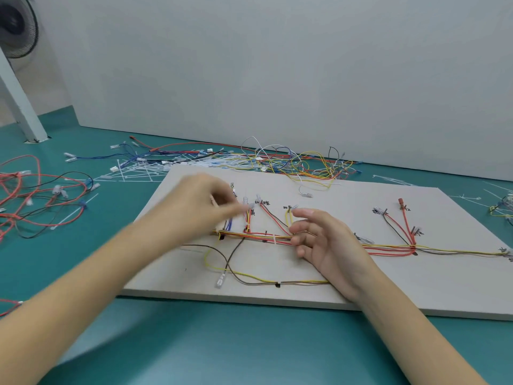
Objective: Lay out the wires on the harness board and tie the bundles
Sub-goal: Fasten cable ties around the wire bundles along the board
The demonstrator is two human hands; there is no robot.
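The left hand's fingers are motion-blurred over the upper-left branch of the wires; whether they pinch anything cannot be told. The right hand's fingers are relaxed and spread, gripping nothing, their tips by the main wire bundle at the middle of the harness board. Red, yellow and brown wires run along the board, with a white tie round the bundle. Behind the board, on the green bench, lies a pile of loose wires; more red wires lie to the board's left.
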